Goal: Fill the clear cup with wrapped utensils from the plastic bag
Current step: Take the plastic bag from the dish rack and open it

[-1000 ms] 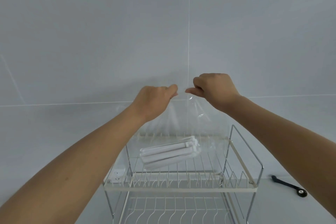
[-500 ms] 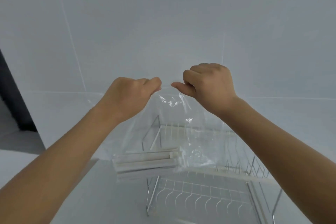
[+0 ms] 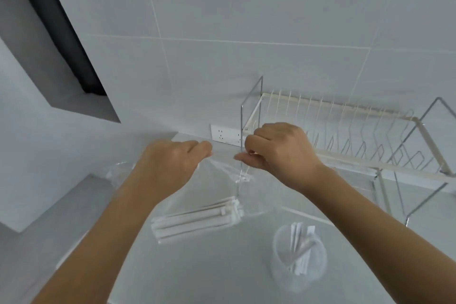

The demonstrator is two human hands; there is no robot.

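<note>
A clear plastic bag point(image 3: 209, 187) hangs above the counter, pinched at its top edge by both hands. My left hand point(image 3: 170, 163) grips the left side of the opening and my right hand point(image 3: 278, 150) grips the right side, a small gap between them. Several white wrapped utensils point(image 3: 197, 219) lie bundled at the bottom of the bag. The clear cup point(image 3: 298, 261) stands on the counter at the lower right, under my right forearm, with a few wrapped utensils upright in it.
A two-tier wire dish rack point(image 3: 345, 136) stands on the counter at the right, against the tiled wall. A white wall socket point(image 3: 224, 134) sits behind the hands. The counter's left edge point(image 3: 74, 249) drops off to a lower grey surface.
The bag and both hands have moved left off the dish rack and now hang over the counter. My view has turned left and down, so the cup has come into sight.
</note>
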